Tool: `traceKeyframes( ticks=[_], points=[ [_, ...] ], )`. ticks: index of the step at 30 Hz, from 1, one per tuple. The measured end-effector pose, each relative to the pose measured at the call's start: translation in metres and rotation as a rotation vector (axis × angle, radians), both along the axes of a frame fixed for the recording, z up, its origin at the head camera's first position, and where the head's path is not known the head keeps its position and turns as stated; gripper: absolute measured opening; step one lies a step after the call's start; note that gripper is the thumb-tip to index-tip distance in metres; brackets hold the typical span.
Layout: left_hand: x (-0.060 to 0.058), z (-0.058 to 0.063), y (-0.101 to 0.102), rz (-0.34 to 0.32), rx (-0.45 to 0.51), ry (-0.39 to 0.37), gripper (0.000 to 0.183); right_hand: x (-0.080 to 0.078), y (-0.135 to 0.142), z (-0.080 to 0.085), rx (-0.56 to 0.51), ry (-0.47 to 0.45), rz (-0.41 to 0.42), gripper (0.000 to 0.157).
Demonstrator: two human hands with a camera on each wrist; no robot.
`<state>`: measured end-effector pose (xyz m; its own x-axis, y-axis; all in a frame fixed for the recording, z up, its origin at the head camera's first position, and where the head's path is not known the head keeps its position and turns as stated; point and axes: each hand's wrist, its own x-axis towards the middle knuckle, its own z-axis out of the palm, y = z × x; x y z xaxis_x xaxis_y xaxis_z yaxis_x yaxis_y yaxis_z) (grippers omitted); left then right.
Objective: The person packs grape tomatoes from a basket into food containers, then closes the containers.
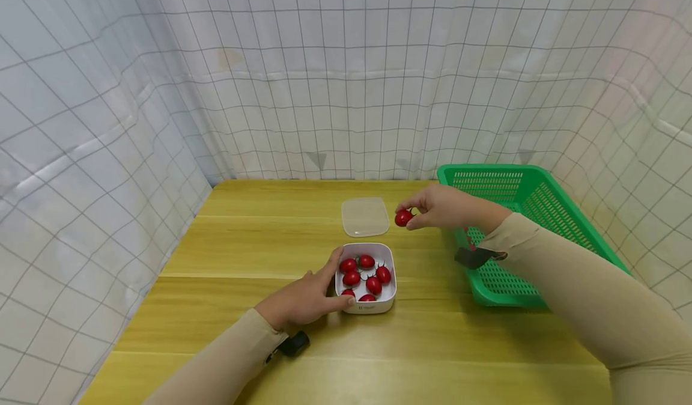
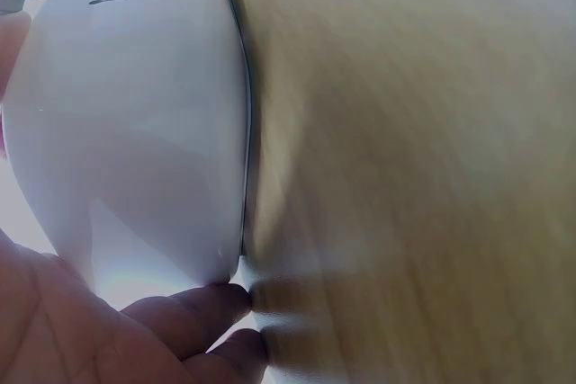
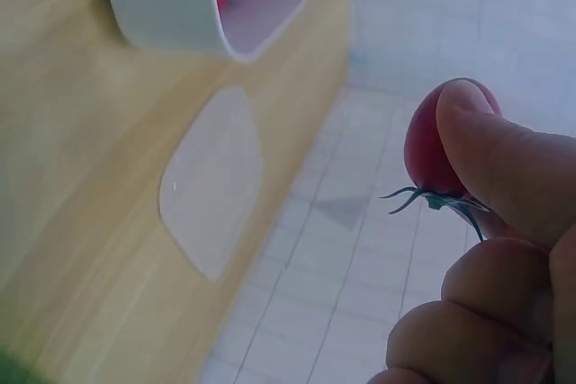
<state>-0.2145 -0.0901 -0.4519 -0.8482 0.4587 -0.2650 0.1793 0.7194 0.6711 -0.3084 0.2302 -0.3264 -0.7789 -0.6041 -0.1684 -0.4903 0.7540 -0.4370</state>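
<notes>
My right hand [image 1: 440, 207] pinches a red cherry tomato [image 1: 403, 217] between thumb and fingers, above the table and right of a flat lid. Its green stem leaves show clearly in the right wrist view, beneath the tomato [image 3: 430, 146]. A square white box [image 1: 373, 307] stands on the table with several cherry tomatoes [image 1: 373, 285] inside. Around the left side of this box my left hand [image 1: 308, 297] holds on, thumb over the near rim and a finger along the far corner. In the left wrist view, other fingertips [image 2: 229, 299] curl at the box's lower edge.
A translucent lid [image 1: 364, 217] lies flat behind the box on the yellow wooden table [image 1: 259, 231]. At the right stands a green slotted basket [image 1: 573, 213], with a little red showing inside past the right wrist. White gridded sheets [image 1: 351, 80] close off the back and sides.
</notes>
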Motion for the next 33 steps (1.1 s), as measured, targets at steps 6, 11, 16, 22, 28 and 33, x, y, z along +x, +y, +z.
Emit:
traceKeyframes(
  ticks=[6, 11, 16, 22, 28, 33],
  points=[
    [0.000, 0.002, 0.001, 0.010, -0.006, -0.016, 0.106, 0.009, -0.023, -0.010, 0.023, -0.036, 0.065, 0.036],
    [0.001, 0.002, 0.000, -0.002, 0.004, -0.018, 0.106, 0.015, -0.037, -0.017, 0.026, -0.023, 0.125, 0.032],
    [-0.001, 0.001, 0.001, -0.016, 0.004, -0.007, 0.106, 0.020, -0.048, -0.021, 0.027, -0.002, 0.181, 0.034],
    [-0.002, 0.000, 0.001, -0.034, 0.009, 0.015, 0.106, 0.026, -0.055, -0.023, 0.028, -0.005, 0.197, 0.035],
    [-0.001, 0.001, 0.001, -0.022, 0.010, 0.007, 0.105, 0.030, -0.061, -0.023, 0.026, -0.032, 0.202, 0.031],
    [0.000, 0.001, 0.001, -0.025, 0.009, 0.010, 0.105, 0.032, -0.062, -0.024, 0.017, -0.042, 0.214, 0.039]
  ],
)
